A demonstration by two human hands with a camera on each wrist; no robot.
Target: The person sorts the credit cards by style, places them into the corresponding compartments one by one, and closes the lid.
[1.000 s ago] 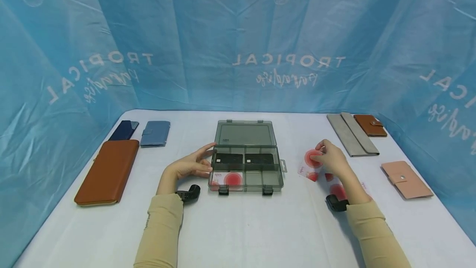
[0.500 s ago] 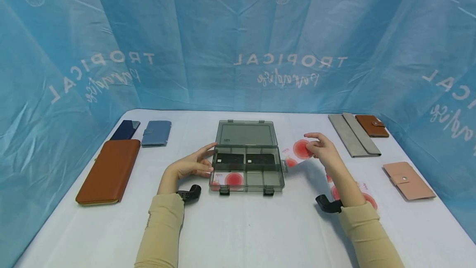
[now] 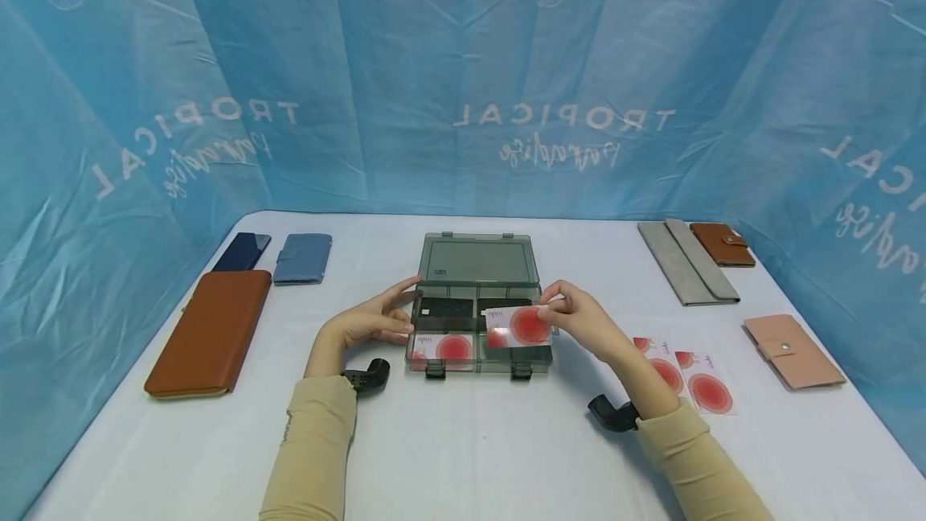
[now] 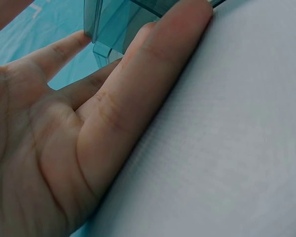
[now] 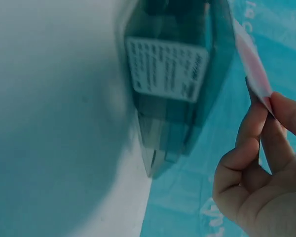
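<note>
White table (image 3: 463, 441) before a blue printed backdrop (image 3: 463, 63). Left hand (image 3: 369, 322), fingers straight, steadies the left wall of the open box (image 3: 477, 300). Right hand (image 3: 582, 320), having travelled leftward from beside the box, now pinches a red-dotted card (image 3: 518, 326) over its front-right compartment; two spare cards (image 3: 687, 376) lie right of the box.

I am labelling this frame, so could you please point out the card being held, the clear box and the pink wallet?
card (image 3: 522, 326), head view, on its red circle.
clear box (image 3: 477, 260), head view, on the open lid.
pink wallet (image 3: 794, 350), head view, on its flap.
</note>
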